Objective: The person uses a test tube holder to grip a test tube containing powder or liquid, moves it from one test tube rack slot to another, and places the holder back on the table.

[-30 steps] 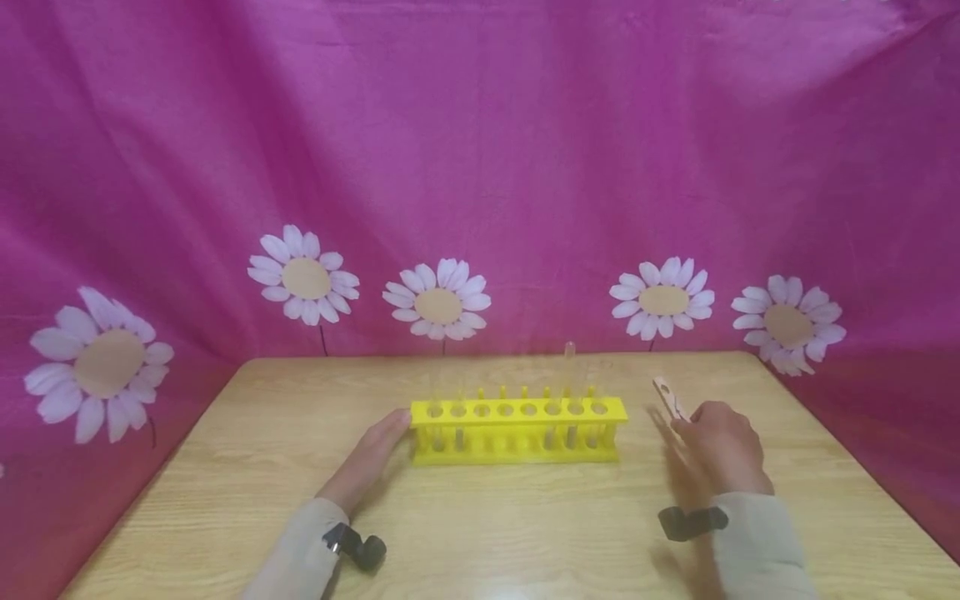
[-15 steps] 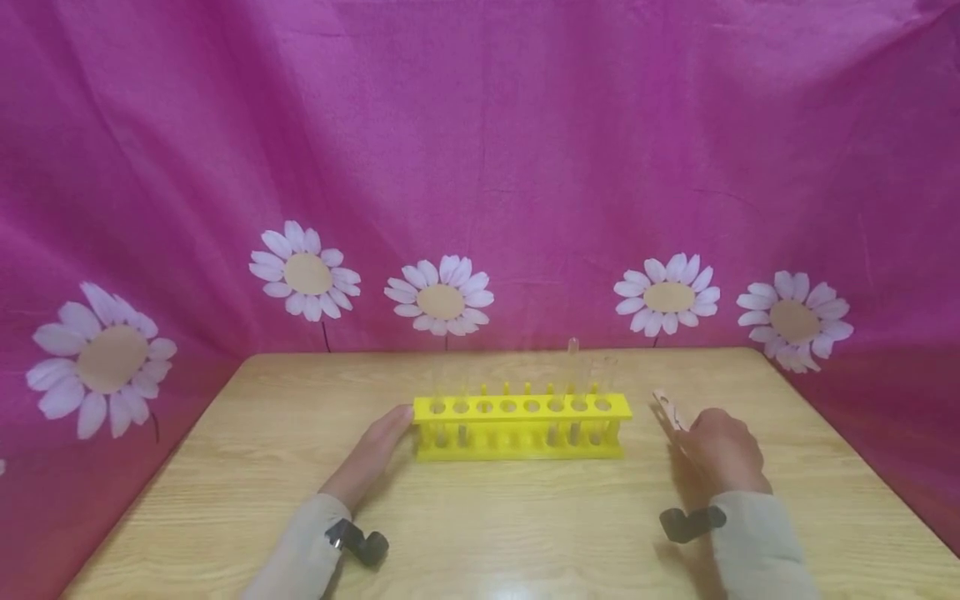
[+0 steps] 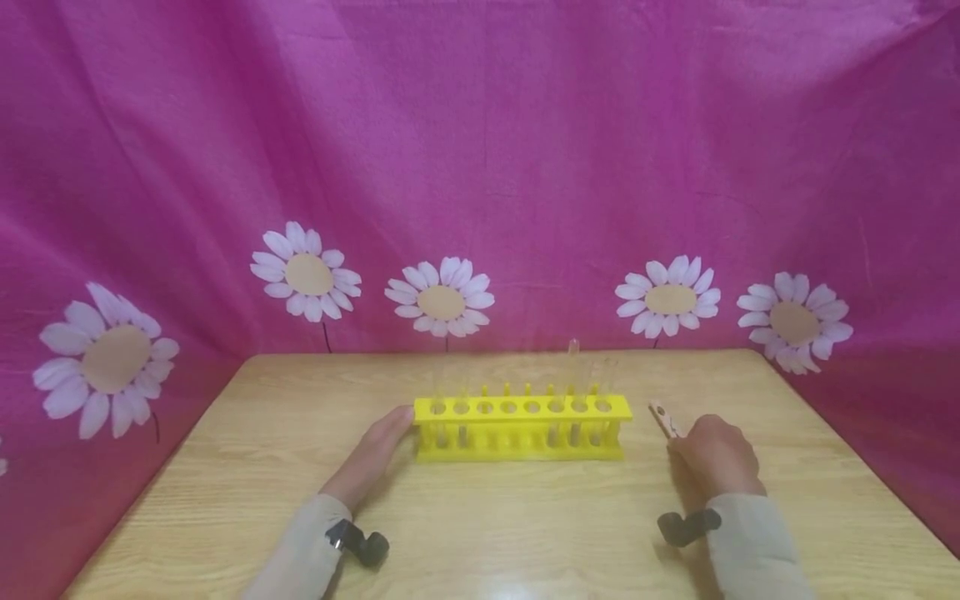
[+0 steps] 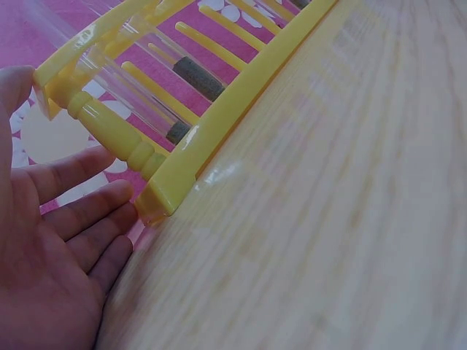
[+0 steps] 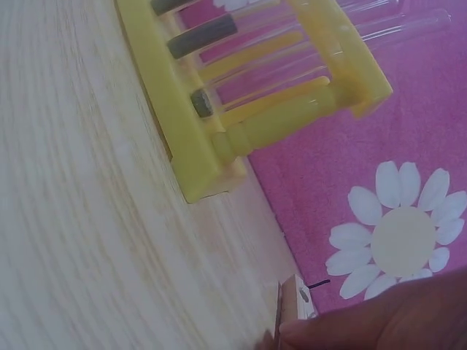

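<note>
A yellow test tube rack stands on the table with several clear test tubes upright in its end holes. Dark matter shows low in some tubes. My left hand is at the rack's left end. In the left wrist view its thumb touches the top corner, and loosely extended fingers lie beside the end post. To the right of the rack, apart from it, my right hand pinches a wooden test tube holder, whose end with a hole points forward and left. The fingers' undersides are hidden.
The light wooden table reaches back to a magenta curtain printed with white daisies. Black wrist mounts are strapped over both sleeves.
My right hand has dipped slightly, and the wooden holder's far end has come lower and nearer. My left hand stays at the rack, which has not moved on the table.
</note>
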